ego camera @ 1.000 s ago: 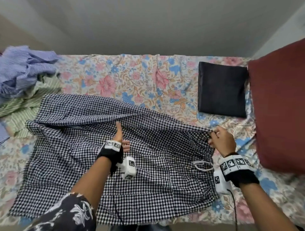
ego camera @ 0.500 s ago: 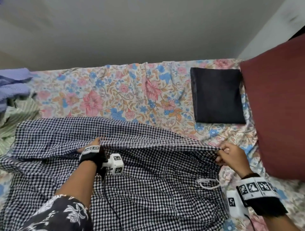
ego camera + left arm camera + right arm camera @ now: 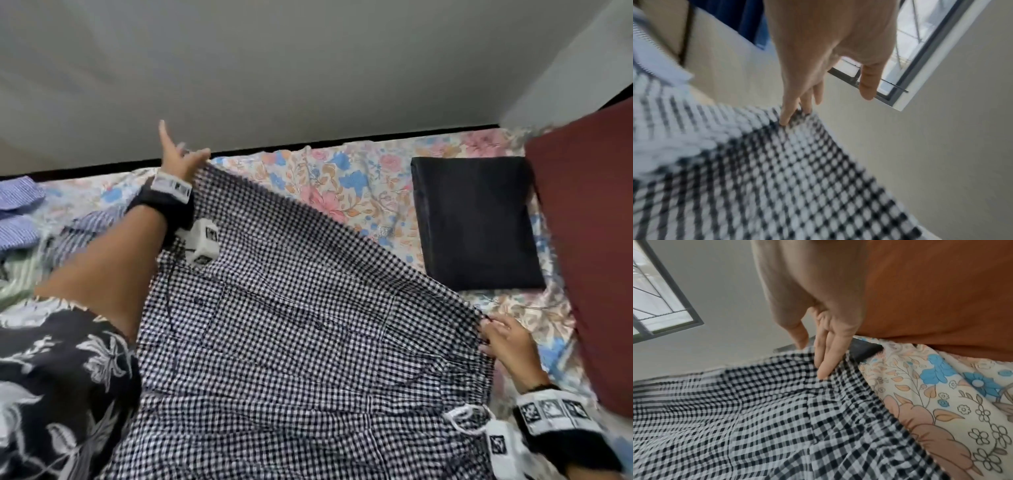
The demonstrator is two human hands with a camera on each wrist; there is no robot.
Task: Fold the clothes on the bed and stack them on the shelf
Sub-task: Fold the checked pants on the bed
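Left hand (image 3: 181,161) has swung up and to the far left since a second ago, when it sat mid-cloth; it now lifts the far edge of the checked garment (image 3: 291,308) off the bed (image 3: 342,178), fingertips (image 3: 786,120) pinching that edge, index finger sticking out free; right hand (image 3: 507,342) has stayed at the right corner, but the fist it made has loosened; its fingers (image 3: 825,368) now lie fairly straight on the cloth, thumb behind the edge, so a firm grip can't be confirmed. Garment is stretched between the two hands, near part spread on the bed; reads as shaking it flat or starting a fold, nothing folded yet. Folded black cloth (image 3: 476,222) lies far right beside the dark red pillow (image 3: 589,240); more unfolded clothes (image 3: 20,219) at far left; shelf not visible.
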